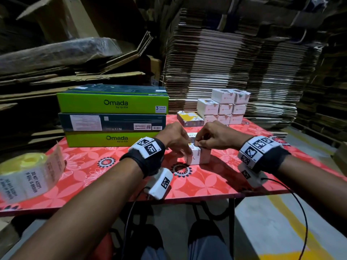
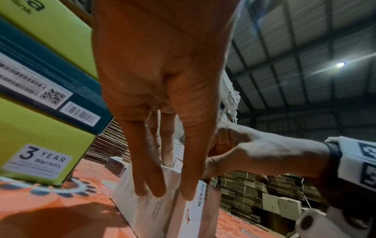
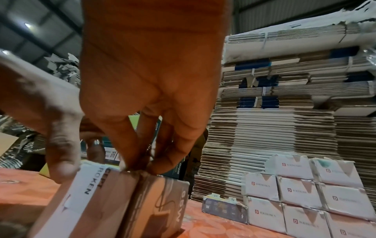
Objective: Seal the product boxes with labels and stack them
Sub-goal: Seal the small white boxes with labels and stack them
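A small white product box (image 1: 201,158) stands on the red floral table (image 1: 206,182), between my two hands. A white seal label (image 3: 85,185) printed "BROKEN" runs up its near face and over the top edge. My left hand (image 1: 185,148) holds the box at its left corner. Its fingers (image 2: 150,185) lie on the side face and the thumb rests by the label (image 2: 200,201). My right hand (image 3: 140,167) has its fingertips bunched, pinching the label's upper end at the top edge of the box (image 3: 114,201). The box top is hidden by both hands.
A roll of seal labels (image 1: 28,175) lies at the table's left edge. Three large Omada boxes (image 1: 112,117) are stacked at the back left. Several small white boxes (image 1: 225,107) are stacked at the back right, with a yellow-and-white box (image 1: 189,119) beside them. Flattened cartons (image 1: 244,62) rise behind.
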